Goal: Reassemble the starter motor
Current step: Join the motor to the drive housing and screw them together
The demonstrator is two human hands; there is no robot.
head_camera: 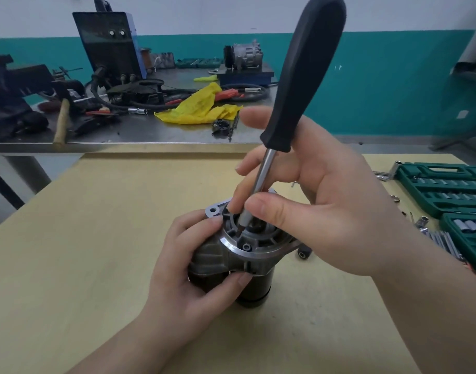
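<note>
left hand (177,268) bare | right hand (326,201) bare | forearms unsleeved

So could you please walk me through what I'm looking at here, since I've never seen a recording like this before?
There is no robot here: a person works with bare hands, and the single picture comes from a wide-angle camera worn on their head, looking forward and down.

The left hand grips a starter motor standing on end on a pale wooden table. The right hand pinches the metal shaft of a black-handled screwdriver low down, near its tip, which sits inside the motor's open end housing.

To the right lies a green socket set case with loose sockets beside it. Behind stands a metal workbench with a yellow cloth, a wooden-handled hammer, cables, a dark blue box-shaped machine and another metal car part, possibly a compressor.
</note>
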